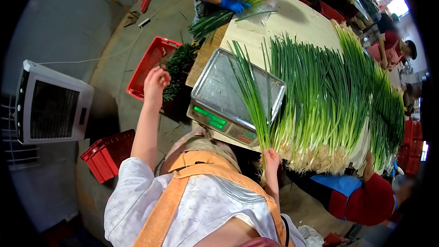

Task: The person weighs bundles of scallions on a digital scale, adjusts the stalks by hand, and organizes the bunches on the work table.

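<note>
My right hand [270, 160] is closed around the root end of a small bunch of green onions [253, 103]. The bunch's long leaves reach across the steel pan of a digital scale [224, 87] with a lit green display. On the left, my left hand [157, 83] is raised with its fingers curled in; whatever they may hold is too small to make out. It appears above a red crate [145, 71] with dark green leaves in it. Beside the scale lies a wide row of green onions [315, 96], roots towards me.
A co-worker's blue-gloved hand [234, 5] handles onions and a clear bag at the table's [286, 16] far end. Another person [366, 196] in dark red stands at the right. A second red crate [107, 155] and a white appliance [52, 103] stand left.
</note>
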The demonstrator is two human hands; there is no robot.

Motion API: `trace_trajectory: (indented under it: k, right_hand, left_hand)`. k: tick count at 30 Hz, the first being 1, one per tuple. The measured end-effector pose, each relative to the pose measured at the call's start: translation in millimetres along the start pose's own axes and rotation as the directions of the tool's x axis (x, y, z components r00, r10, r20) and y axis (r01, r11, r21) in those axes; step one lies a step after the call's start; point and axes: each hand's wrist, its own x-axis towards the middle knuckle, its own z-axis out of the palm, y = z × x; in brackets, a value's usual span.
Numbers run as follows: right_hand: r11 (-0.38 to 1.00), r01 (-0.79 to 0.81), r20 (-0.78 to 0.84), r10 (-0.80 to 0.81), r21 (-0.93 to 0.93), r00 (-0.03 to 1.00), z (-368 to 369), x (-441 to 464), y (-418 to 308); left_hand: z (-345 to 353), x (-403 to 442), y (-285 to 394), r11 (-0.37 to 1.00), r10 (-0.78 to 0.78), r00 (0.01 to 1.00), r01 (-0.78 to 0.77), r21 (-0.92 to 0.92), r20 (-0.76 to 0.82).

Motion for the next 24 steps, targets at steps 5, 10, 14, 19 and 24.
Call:
trace_trajectory:
  k: [5, 10, 14, 19, 24]
  right_hand:
    - [0.999, -0.002, 0.006, 0.002, 0.041, 1.0, 1, -2, 4]
    - [0.998, -0.026, 0.011, 0.026, 0.062, 1.0, 1, -3, 4]
    - [0.997, 0.045, 0.033, -0.047, 0.067, 0.998, -2, 5, 13]
    - [0.993, 0.111, -0.006, -0.111, 0.039, 0.994, 2, 0, 9]
    - [0.957, 0.001, 0.008, -0.003, 0.289, 1.0, 3, -9, -1]
  left_hand:
    - [-42, -27, -27, 0.169, -0.571, 0.707, -0.397, 0.902, 0.418]
    - [-15, -47, -59, 0.394, -0.382, 0.802, -0.309, 0.866, 0.46]
    - [17, -63, -76, 0.5, -0.47, 0.654, -0.356, 0.789, 0.593]
    - [32, -82, -92, 0.429, -0.549, 0.581, -0.421, 0.799, 0.601]
    - [34, -99, -113, 0.503, -0.582, 0.464, -0.44, 0.744, 0.668]
